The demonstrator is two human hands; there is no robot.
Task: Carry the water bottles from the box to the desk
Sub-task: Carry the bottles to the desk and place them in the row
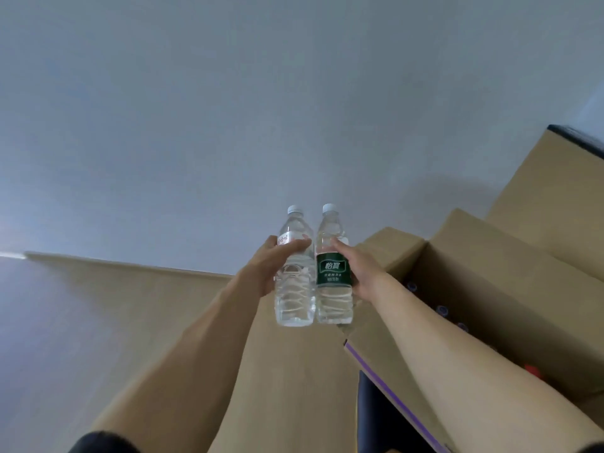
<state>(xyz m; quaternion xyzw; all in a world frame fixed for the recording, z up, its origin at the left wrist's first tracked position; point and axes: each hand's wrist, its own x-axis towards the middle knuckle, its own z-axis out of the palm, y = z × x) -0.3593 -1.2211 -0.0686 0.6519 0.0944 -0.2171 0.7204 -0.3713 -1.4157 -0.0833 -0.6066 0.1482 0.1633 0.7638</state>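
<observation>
1. My left hand (273, 261) is wrapped around a clear plastic water bottle with a white cap and a pale sticker (295, 273); my thumb lies across its front just below the shoulder.
2. My right hand (358, 266) grips a second clear plastic water bottle with a white cap and a dark green label (334, 269), with my fingers curled round the label from the right side.
3. I hold both bottles upright, side by side, and they touch or nearly touch along their sides; I cannot tell which.
4. Both bottles are up in the air in front of me, above the light wooden desk top (130, 305) and just left of the open brown cardboard box (490, 256).
5. The box stands to my right, with its flaps up and a purple strip along its near edge.
6. Deep inside the box I see a few dark bottle caps (442, 310) and something red, too small to make out.
7. A pale grey wall (228, 109) fills the view behind the bottles.
</observation>
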